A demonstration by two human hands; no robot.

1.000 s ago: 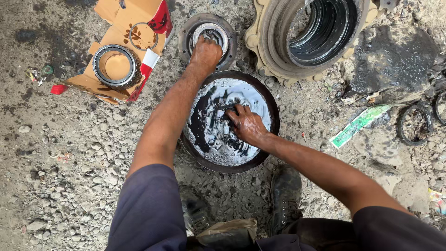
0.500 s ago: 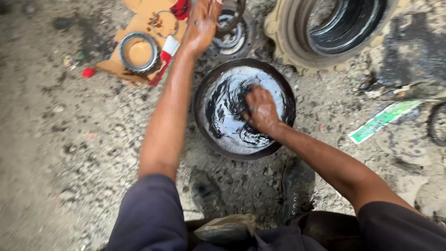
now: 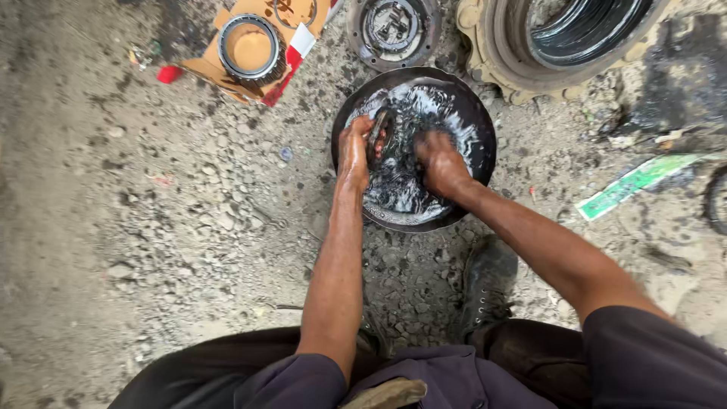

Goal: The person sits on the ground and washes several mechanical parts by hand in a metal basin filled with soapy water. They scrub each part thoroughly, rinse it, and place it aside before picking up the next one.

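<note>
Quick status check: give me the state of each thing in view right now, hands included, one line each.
Left hand: in the pan, gripping a dark metal part.
Right hand: in the pan, wet, fingers dipped in the liquid.
Round pan: on the ground, holding dark foamy liquid.
Bearing ring: lying flat on torn cardboard.
Large hub: lying on the ground, open side up.

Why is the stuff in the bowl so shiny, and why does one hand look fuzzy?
Head view: daylight glares white off the wet dark liquid in the round pan; the right hand is smeared by motion blur, while the left hand and the gravel ground look sharp, with soft shadows.
</note>
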